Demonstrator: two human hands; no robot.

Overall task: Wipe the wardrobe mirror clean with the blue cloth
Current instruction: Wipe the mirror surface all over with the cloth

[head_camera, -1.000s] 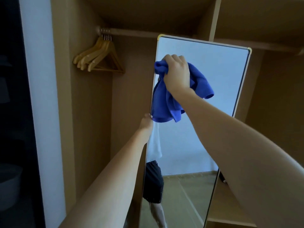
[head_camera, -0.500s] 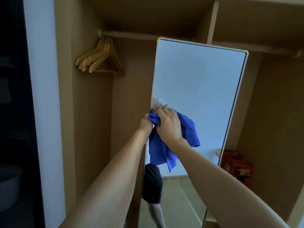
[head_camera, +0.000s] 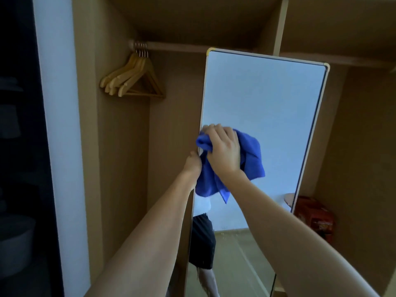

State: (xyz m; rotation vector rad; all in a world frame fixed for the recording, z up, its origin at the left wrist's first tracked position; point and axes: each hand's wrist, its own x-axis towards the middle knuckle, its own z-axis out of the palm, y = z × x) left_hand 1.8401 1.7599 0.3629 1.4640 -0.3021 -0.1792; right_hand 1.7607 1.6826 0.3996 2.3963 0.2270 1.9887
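Two bare forearms reached forward from the bottom of the view toward a tall mirror (head_camera: 263,103) that stood inside an open wooden wardrobe (head_camera: 120,146). The right hand (head_camera: 224,150) lay on the glass near the mirror's left edge, about at the middle of its height, and its fingers (head_camera: 211,129) were curled over a bunched blue cloth (head_camera: 251,159), which they gripped and pressed against the glass. Part of the cloth hung loose below the wrist and part spread to the right of the hand. The left hand (head_camera: 194,162) was just beside it, at the left edge of the mirror frame, touching the cloth; its fingers went around the edge and were hidden, so it could not be told how much they were closed or if they really held the frame. In the lower part of the glass the reflection showed dark shorts, a white top and a pale floor. To the right of the mirror, low in the wardrobe, stood a red box (head_camera: 315,217). Farther back, in the left compartment, several wooden hangers (head_camera: 132,80) hung together from a rail (head_camera: 171,47) under the top shelf. At the far left a white wall strip (head_camera: 57,125) stood beside a dark area.
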